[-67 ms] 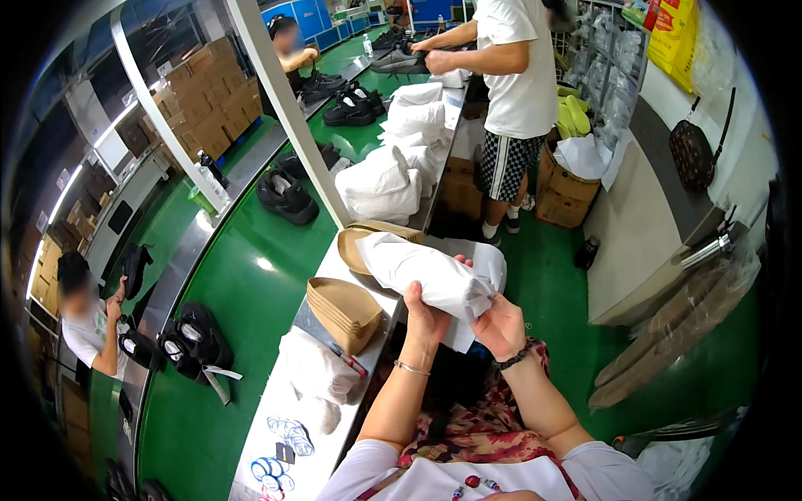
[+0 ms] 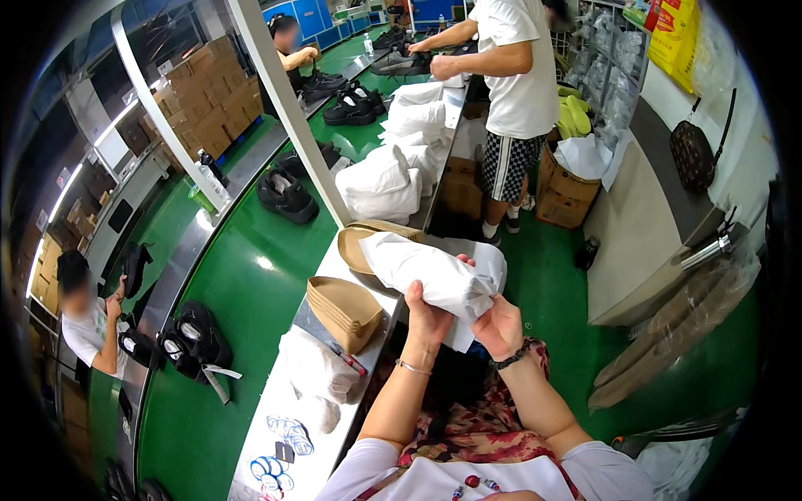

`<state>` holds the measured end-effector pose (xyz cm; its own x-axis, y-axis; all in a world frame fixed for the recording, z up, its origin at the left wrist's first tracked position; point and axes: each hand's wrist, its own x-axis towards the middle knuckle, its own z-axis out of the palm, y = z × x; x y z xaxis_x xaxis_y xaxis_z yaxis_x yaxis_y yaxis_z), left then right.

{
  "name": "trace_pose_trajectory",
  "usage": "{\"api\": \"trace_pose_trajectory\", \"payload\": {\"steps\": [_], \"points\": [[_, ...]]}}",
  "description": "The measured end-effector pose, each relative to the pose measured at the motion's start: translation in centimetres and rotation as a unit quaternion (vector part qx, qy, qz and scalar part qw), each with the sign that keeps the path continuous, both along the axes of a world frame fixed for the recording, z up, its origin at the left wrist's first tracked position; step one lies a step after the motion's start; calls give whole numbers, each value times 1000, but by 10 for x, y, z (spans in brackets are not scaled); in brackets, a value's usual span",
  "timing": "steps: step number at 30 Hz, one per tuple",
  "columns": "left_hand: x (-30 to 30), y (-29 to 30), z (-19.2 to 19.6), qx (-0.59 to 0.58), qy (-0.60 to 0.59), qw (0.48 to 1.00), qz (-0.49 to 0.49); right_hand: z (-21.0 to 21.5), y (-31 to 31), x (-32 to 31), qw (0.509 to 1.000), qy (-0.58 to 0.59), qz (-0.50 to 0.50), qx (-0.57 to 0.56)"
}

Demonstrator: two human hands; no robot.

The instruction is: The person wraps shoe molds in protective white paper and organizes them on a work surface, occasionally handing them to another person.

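Observation:
A long bundle wrapped in white paper point(image 2: 422, 269) is held up in front of me, above the edge of the bench. My left hand point(image 2: 429, 317) is closed on its near side, with fingertips showing at the far side. At the bundle's right end, my right hand point(image 2: 499, 327) grips the gathered paper. What lies inside the wrapping is hidden. Behind and below the bundle lie white paper sheets point(image 2: 494, 265). Left of my hands stands a stack of brown moulded cardboard shells point(image 2: 344, 313), and a second stack of shells point(image 2: 351, 249) is partly covered by the bundle.
White paper bundles point(image 2: 380, 188) are piled farther along the bench. A white post point(image 2: 288, 108) rises beside it. Black shoes point(image 2: 196, 334) sit along the green conveyor at left. A co-worker in a white shirt point(image 2: 514, 92) handles a dark shoe ahead. A red pen point(image 2: 351, 361) lies nearby.
The bundle's left end has shifted very slightly right and down in my hands. The co-worker's hands ahead have moved a little around the dark shoe.

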<state>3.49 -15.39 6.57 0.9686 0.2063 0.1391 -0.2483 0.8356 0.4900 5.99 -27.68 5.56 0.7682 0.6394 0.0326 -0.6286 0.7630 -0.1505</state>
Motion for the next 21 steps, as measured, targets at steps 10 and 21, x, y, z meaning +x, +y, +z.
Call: {"api": "trace_pose_trajectory", "payload": {"steps": [10,21], "points": [[-2,4,2,23,-35,999,-34,-12,3,-3,989,-119,-36,-83],[1,8,3,-7,-42,997,-61,-5,-5,-4,989,-115,92,-4]]}}
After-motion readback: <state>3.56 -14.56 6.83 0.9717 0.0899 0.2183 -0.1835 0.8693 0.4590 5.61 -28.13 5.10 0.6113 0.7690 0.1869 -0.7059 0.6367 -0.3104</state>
